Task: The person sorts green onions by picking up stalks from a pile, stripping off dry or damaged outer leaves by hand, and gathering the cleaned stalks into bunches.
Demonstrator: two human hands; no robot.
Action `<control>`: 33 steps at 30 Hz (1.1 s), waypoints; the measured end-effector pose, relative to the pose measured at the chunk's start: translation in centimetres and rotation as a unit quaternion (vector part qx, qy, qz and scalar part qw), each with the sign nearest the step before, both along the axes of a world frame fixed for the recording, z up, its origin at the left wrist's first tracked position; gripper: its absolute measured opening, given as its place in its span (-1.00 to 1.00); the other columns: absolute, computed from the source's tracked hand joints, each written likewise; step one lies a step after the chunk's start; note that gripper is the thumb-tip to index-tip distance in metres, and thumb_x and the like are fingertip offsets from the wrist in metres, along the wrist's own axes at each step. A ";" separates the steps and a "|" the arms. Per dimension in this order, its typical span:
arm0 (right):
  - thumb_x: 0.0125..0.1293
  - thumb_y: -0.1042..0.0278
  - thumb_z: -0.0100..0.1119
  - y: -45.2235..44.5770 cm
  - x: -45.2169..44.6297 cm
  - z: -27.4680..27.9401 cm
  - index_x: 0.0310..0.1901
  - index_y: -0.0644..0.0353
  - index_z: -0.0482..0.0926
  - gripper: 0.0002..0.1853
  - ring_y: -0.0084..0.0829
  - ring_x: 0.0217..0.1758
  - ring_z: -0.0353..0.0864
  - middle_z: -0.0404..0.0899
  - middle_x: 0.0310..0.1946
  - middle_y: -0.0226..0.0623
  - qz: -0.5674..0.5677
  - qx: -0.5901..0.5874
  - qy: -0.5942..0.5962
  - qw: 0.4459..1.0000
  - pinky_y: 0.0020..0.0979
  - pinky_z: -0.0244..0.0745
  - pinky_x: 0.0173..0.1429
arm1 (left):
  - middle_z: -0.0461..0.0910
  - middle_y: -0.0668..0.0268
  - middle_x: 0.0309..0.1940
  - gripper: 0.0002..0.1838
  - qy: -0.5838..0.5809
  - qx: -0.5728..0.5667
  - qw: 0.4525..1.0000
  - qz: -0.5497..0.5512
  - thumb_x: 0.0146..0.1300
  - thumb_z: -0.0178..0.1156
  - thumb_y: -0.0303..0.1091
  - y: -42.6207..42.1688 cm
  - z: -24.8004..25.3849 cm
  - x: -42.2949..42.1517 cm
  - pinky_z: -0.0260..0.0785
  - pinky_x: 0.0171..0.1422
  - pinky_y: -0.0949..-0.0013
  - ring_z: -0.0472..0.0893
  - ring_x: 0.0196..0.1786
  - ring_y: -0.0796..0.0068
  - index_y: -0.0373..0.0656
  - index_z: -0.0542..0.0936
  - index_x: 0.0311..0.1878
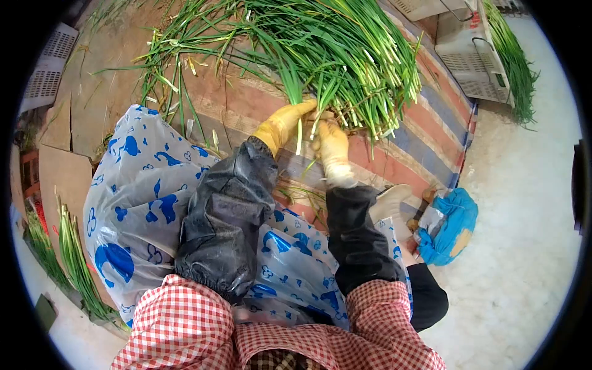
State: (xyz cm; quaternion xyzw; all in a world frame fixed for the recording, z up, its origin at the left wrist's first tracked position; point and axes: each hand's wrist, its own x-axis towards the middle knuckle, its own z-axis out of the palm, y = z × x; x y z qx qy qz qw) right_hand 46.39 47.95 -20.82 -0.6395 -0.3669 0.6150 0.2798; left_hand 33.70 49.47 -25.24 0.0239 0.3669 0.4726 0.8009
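My left hand point(282, 125), in a yellow glove, is closed on a small bunch of garlic chives point(292, 86), its pale stem ends pointing down towards me. Close beside it, my right hand point(333, 147), in a paler yellow glove, has its fingers curled round a few more chives point(324, 98). The fingertips of both hands nearly meet, and the exact grip is partly hidden. Just beyond the hands lies a large heap of garlic chives point(351, 55), with white stem ends turned to the right and towards me.
A striped sheet point(425, 142) covers the work surface, scattered with loose leaves. A plastic apron with blue prints point(148, 179) covers my lap. White crates point(475, 61) stand at the upper right, one holding chives. More chives point(77, 259) stand at the left. A blue-covered foot point(453, 225) is at right.
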 end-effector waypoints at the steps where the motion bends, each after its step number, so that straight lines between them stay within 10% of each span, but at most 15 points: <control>1: 0.32 0.16 0.03 -0.9 0.3 0.1 -0.42 0.17 0.52 -0.73 -0.63 -0.81 0.21 0.38 -0.74 -0.47 0.022 -0.021 -0.021 0.999 -0.58 0.07 -0.74 | 0.61 0.15 -0.13 -0.66 -0.050 0.006 0.999 -0.022 0.34 0.01 -0.18 0.4 0.7 0.1 0.48 -0.04 0.27 0.61 -0.10 0.24 -0.24 0.46 0.00; 4: 0.25 0.20 0.09 -6.3 3.9 -3.2 -0.39 0.16 0.51 -0.79 -0.48 -0.72 0.43 0.50 -0.66 -0.40 0.226 0.218 -0.133 0.940 -0.40 0.31 -0.62 | 0.62 0.13 -0.22 -0.69 -0.101 0.002 0.994 -0.037 0.35 0.01 -0.22 0.5 2.3 0.2 0.53 -0.13 0.23 0.64 -0.16 0.22 -0.25 0.46 0.00; 6: 0.28 0.12 0.00 -10.9 6.0 -3.7 -0.29 0.19 0.55 -0.71 -0.20 -0.48 0.52 0.55 -0.50 -0.19 0.439 0.150 -0.305 0.832 -0.21 0.39 -0.34 | 0.57 0.06 -0.08 -0.68 -0.047 0.018 0.998 -0.050 0.32 0.04 -0.25 0.4 0.9 0.1 0.51 0.03 0.18 0.59 0.00 0.18 -0.31 0.44 -0.01; 8: 0.27 0.05 -0.03 -16.3 9.6 -6.4 -0.20 0.16 0.57 -0.65 -0.10 -0.27 0.58 0.60 -0.35 -0.10 0.619 0.063 -0.348 0.701 -0.15 0.43 -0.15 | 0.59 0.16 -0.20 -0.66 -0.023 -0.022 0.999 -0.033 0.33 0.02 -0.25 0.0 2.9 -0.9 0.53 -0.25 0.34 0.62 -0.24 0.37 -0.32 0.43 0.01; 11: 0.21 0.05 -0.03 -16.9 15.1 -4.6 -0.02 0.03 0.51 -0.62 -0.08 -0.25 0.60 0.62 -0.38 -0.10 0.420 0.359 -0.371 0.746 -0.15 0.48 -0.18 | 0.38 0.48 -0.55 -0.67 -0.207 0.049 0.975 -0.062 0.37 -0.08 -0.29 -0.1 5.7 -4.3 -0.03 -0.67 0.64 0.13 -0.72 0.78 -0.36 0.40 0.03; 15: 0.20 -0.09 -0.08 -9.9 18.5 -4.8 -0.16 0.13 0.59 -0.54 -0.02 -0.14 0.58 0.61 -0.29 -0.03 0.500 -0.012 -0.483 0.719 -0.11 0.43 -0.03 | 0.14 0.55 -0.76 -0.72 -0.434 0.244 0.863 0.085 0.41 -0.19 -0.32 -2.0 12.9 -8.7 -0.09 -0.75 0.62 0.06 -0.80 0.77 -0.35 0.42 -0.12; 18: 0.22 -0.09 -0.06 -1.4 15.0 0.5 -0.36 0.19 0.59 -0.54 0.03 -0.26 0.58 0.60 -0.38 -0.01 0.267 0.110 -0.565 0.773 -0.13 0.44 -0.13 | 0.20 0.53 -0.82 -0.66 -0.498 0.448 0.715 0.201 0.43 -0.21 -0.20 -2.7 15.2 -10.3 -0.02 -0.76 0.63 0.12 -0.85 0.72 -0.29 0.44 -0.17; 20: 0.24 -0.03 -0.04 2.4 12.3 4.5 -0.36 0.13 0.52 -0.63 0.06 -0.29 0.55 0.59 -0.38 -0.05 0.172 0.157 -0.478 0.847 -0.07 0.40 -0.21 | 0.28 0.52 -0.75 -0.67 -0.448 0.361 0.769 0.277 0.41 -0.14 -0.17 -3.1 14.4 -10.3 0.04 -0.72 0.62 0.18 -0.79 0.73 -0.24 0.46 -0.08; 23: 0.20 0.02 0.03 5.1 10.0 4.0 -0.32 0.08 0.50 -0.71 -0.01 -0.32 0.57 0.60 -0.42 -0.14 0.200 0.212 -0.550 0.782 -0.09 0.42 -0.24 | 0.33 0.52 -0.67 -0.69 -0.302 0.211 0.889 0.273 0.37 -0.04 -0.19 -3.0 5.1 -8.9 0.07 -0.66 0.59 0.24 -0.70 0.73 -0.15 0.47 0.04; 25: 0.13 0.10 0.13 5.9 9.2 3.1 -0.23 0.06 0.47 -0.74 -0.07 -0.32 0.59 0.60 -0.44 -0.19 0.270 0.245 -0.616 0.698 -0.12 0.45 -0.24 | 0.61 0.27 -0.25 -0.72 -0.112 -0.034 0.947 0.299 0.33 0.00 -0.30 -4.7 3.6 -5.1 0.52 -0.28 0.35 0.61 -0.28 0.41 -0.14 0.47 0.07; 26: 0.13 0.10 0.13 6.2 9.5 1.9 -0.23 0.06 0.47 -0.74 -0.07 -0.32 0.59 0.60 -0.44 -0.19 0.272 0.242 -0.615 0.700 -0.12 0.45 -0.24 | 0.59 0.14 -0.07 -0.76 -0.213 -0.084 0.929 0.291 0.34 -0.03 -0.30 -5.3 1.7 -4.2 0.53 -0.02 0.23 0.62 -0.08 0.26 -0.20 0.50 -0.05; 33: 0.17 0.06 0.10 6.3 11.6 0.7 -0.21 0.09 0.53 -0.70 -0.07 -0.32 0.61 0.62 -0.41 -0.12 0.232 0.180 -0.635 0.715 -0.12 0.45 -0.25 | 0.54 0.36 -0.51 -0.64 -0.117 -0.145 0.959 0.213 0.29 0.08 0.00 -8.2 -2.2 -2.7 0.08 -0.62 0.56 0.29 -0.67 0.65 -0.15 0.52 -0.20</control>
